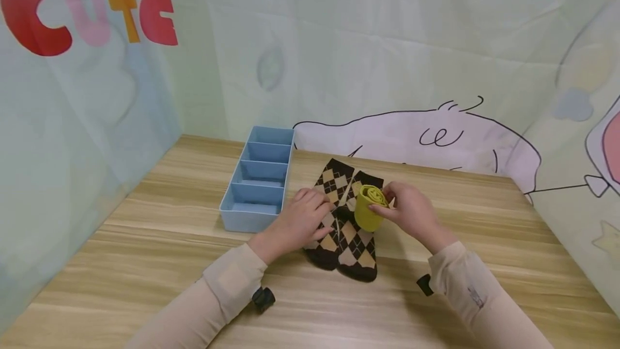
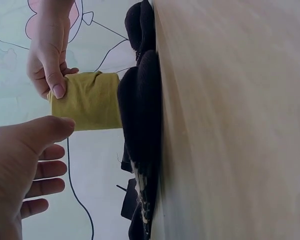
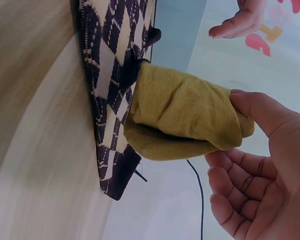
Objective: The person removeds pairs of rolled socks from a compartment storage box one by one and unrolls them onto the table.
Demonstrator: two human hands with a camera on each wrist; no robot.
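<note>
A pair of black argyle socks (image 1: 357, 249) with tan and beige diamonds lies flat, side by side, on the table. Above the right-hand one, a mustard-yellow sock (image 1: 366, 218) rolled into a tight cylinder stands upright, its spiral end facing up. My right hand (image 1: 415, 213) pinches the roll near its top between thumb and fingers; the right wrist view shows a loose fold along the side of the yellow sock (image 3: 185, 112). My left hand (image 1: 301, 220) hovers over the left argyle sock, fingers spread and relaxed, its thumb beside the roll in the left wrist view.
Left of the socks stands a light blue plastic box (image 1: 249, 222) divided into several compartments in a row. The wood-grain table (image 1: 160, 252) meets printed cloth walls (image 1: 363, 58) at the back and sides.
</note>
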